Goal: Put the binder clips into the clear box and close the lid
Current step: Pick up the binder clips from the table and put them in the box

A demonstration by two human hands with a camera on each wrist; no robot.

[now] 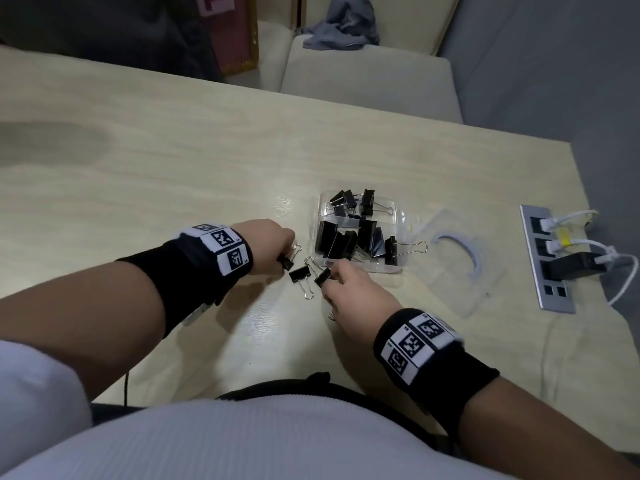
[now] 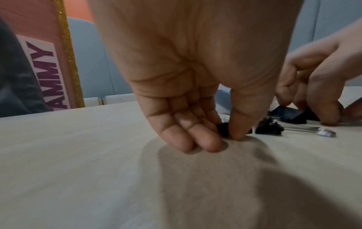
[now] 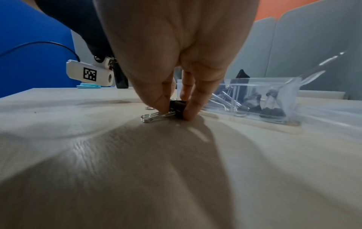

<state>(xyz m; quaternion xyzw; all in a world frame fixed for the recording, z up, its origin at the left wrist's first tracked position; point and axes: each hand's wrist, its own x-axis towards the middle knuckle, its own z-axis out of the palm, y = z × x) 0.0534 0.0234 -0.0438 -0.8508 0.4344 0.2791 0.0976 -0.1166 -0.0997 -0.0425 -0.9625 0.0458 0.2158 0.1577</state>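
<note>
The clear box [image 1: 400, 220] sits open on the wooden table [image 1: 173, 161] with several black binder clips inside. Its clear lid [image 1: 453, 268] lies flat to the right of it. My left hand [image 1: 282, 258] pinches a small black clip [image 1: 285, 262] on the table left of the box; in the left wrist view thumb and fingers [image 2: 225, 136] close on that clip [image 2: 222, 129]. My right hand [image 1: 332, 276] pinches another clip [image 1: 322, 277] in front of the box, seen close as the pinched clip [image 3: 177, 107]. A third clip [image 1: 298, 274] lies loose between the hands.
A power strip [image 1: 549, 292] set into the table at the right holds plugs with white cables. The table's right edge runs just beyond it. A cream bench [image 1: 367, 77] with a grey cloth stands behind the table.
</note>
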